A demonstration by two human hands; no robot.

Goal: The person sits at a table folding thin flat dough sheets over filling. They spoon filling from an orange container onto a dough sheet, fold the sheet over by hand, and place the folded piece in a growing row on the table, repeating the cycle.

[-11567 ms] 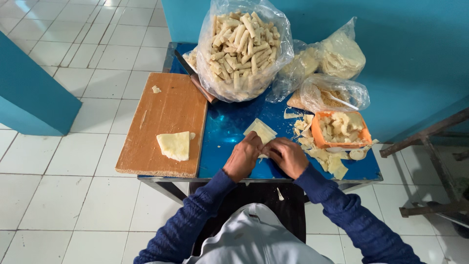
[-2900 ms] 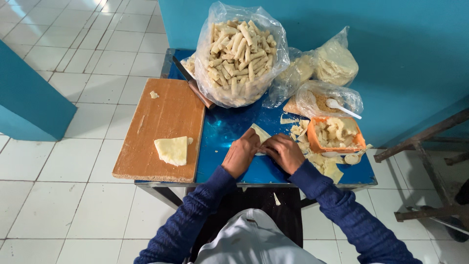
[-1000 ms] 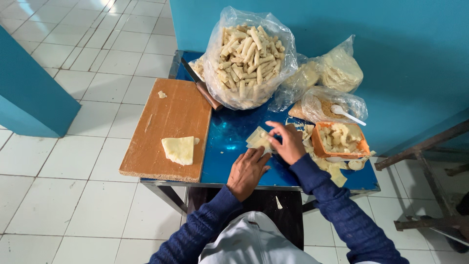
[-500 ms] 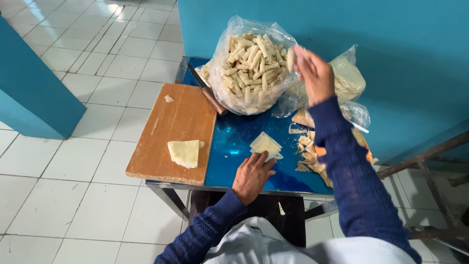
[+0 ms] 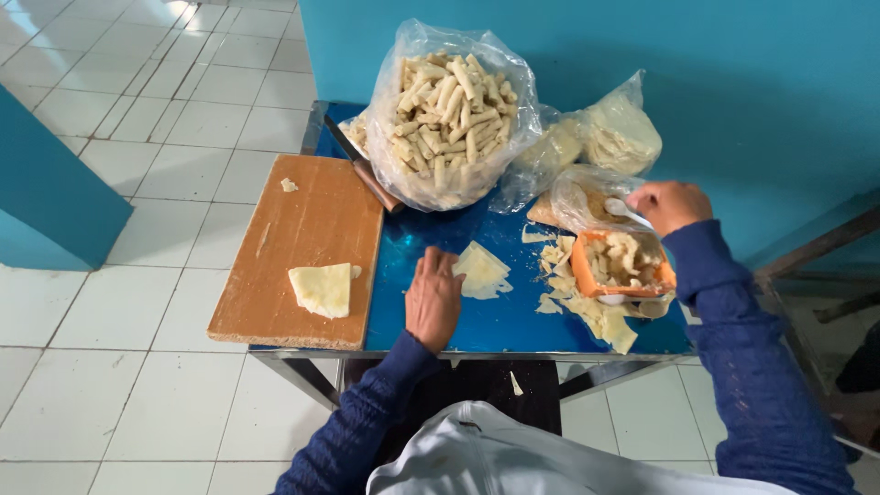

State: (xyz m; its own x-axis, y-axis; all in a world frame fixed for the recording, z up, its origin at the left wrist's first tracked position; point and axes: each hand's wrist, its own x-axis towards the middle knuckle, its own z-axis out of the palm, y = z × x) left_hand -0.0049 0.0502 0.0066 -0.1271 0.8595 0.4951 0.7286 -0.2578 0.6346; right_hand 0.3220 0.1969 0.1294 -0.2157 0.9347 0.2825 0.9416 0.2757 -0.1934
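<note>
So here's my setup. My left hand point(image 5: 434, 302) is lying flat on the blue table point(image 5: 513, 321), fingers loosely together and holding nothing, with the fingertips just touching the edge of a thin pale wrapper sheet point(image 5: 481, 271) that sits folded over itself near the middle. My right hand point(image 5: 669, 205) is up by the white spoon point(image 5: 626, 211), closed around its handle as far as I can make out, right above the orange tub of filling point(image 5: 623, 266).

The wrapper looks really thin and floppy to me, the kind of thing that tears if you yank a corner. I'd say press it flat with the fingertips and lift from a wide edge, not pinch one point. It weighs next to nothing, and it's probably a bit tacky too. The filling looks soft and lumpy, so spoon work, not fingers.

Other stuff around: a wooden cutting board point(image 5: 302, 257) on my left with another folded wrapper piece point(image 5: 321, 289) on it, a big clear bag of finished rolls point(image 5: 449, 115) at the back, a couple of smaller plastic bags point(image 5: 619, 133) beside it, and torn wrapper scraps point(image 5: 596, 316) scattered around the tub.
</note>
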